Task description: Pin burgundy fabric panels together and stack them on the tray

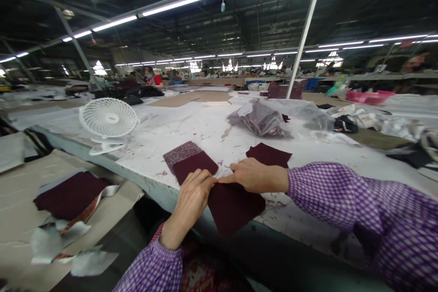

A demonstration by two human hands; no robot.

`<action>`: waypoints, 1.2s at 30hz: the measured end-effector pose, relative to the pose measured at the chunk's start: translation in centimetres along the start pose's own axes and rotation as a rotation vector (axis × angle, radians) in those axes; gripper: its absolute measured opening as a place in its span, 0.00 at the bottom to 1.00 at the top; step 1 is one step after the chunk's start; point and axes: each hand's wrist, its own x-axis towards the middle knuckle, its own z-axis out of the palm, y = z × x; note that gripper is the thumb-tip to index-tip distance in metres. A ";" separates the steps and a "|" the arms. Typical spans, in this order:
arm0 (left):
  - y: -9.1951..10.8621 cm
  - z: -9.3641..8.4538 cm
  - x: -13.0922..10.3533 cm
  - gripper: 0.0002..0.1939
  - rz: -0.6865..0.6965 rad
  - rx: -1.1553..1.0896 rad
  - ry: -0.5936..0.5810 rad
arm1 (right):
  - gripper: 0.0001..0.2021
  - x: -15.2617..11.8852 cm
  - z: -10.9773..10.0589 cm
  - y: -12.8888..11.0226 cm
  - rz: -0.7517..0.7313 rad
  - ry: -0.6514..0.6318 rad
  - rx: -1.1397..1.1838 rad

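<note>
A dark maroon cloth piece [234, 207] hangs partly over the table's front edge. At its upper left corner my left hand [195, 189] has its fingers together, pressed on the cloth. My right hand [251, 174] meets it there, index finger stretched to the left along the top edge and the other fingers curled. Beyond my left hand lies a stack of maroon and speckled cloth [191, 159]. Another maroon piece [270, 154] rests just past my right hand. What sits under the fingertips is too small to tell.
A white fan [108, 118] stands at the left on the white-covered table [171, 123]. A clear plastic bag [262, 118] lies farther back. Cloth scraps [73, 194] are on cardboard at lower left. A pink basin [371, 96] and a person in red [153, 77] are in the distance.
</note>
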 end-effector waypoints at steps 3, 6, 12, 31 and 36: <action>-0.5 -0.3 -0.5 0.14 -0.050 -0.054 0.019 | 0.29 0.5 -0.8 -0.2 -0.031 -0.037 0.002; -1.0 -0.6 -0.9 0.14 -0.056 -0.113 -0.004 | 0.29 0.9 -0.8 -0.2 -0.068 0.005 0.052; -1.7 -1.1 -1.6 0.08 -0.132 -0.293 0.057 | 0.29 1.2 -0.3 0.1 -0.082 0.036 0.086; -3.2 -2.1 -2.7 0.12 -0.176 -0.532 -0.020 | 0.33 3.0 -2.2 -0.1 -0.168 -0.069 0.094; -3.1 -1.8 -0.9 0.12 -0.299 -0.376 0.033 | 0.27 2.1 -1.0 -1.2 -0.163 0.106 -0.045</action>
